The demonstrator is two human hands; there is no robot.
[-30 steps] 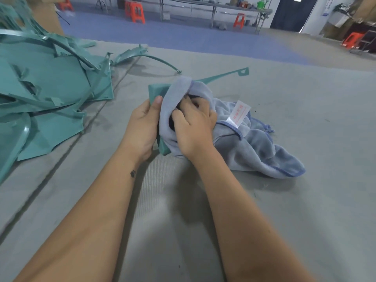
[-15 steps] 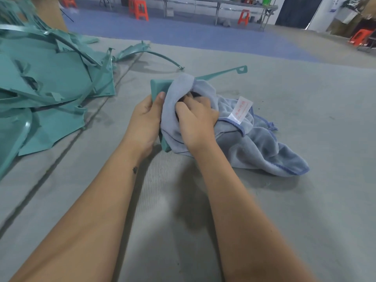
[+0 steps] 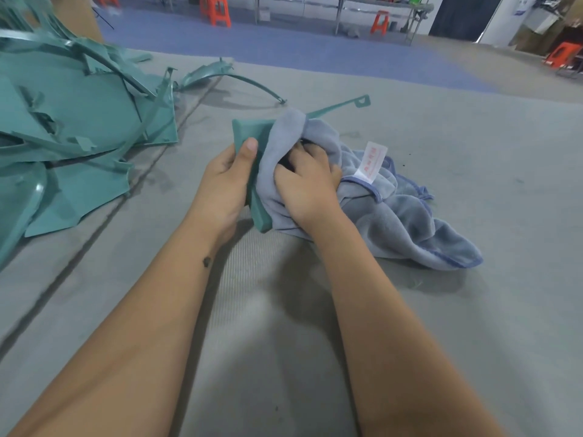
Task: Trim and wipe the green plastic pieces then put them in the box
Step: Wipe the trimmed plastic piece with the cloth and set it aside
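While the left hand (image 3: 225, 181) grips the green plastic piece (image 3: 249, 132) by its near edge, thumb laid flat against the face turned toward the camera and the other fingers hidden behind it, the right hand (image 3: 307, 184) bunches a blue-grey microfibre cloth (image 3: 407, 216) against the same piece just to the right. The piece stands tilted up between the two hands, its upper corner rising above the left thumb and its lower corner showing below the cloth, beside the right wrist. Curled fingers of the right hand dig into the cloth folds, so that hand is closed on the cloth. A thin arm of the piece, ending in a small looped tab (image 3: 362, 101), juts out beyond the right hand, up and to the right. The rest of the cloth trails away to the right of the right hand onto the grey counter (image 3: 473, 310), a white label (image 3: 370, 159) standing up from its hem. Well to the left of the left hand lies a heap of green plastic pieces (image 3: 79, 121).
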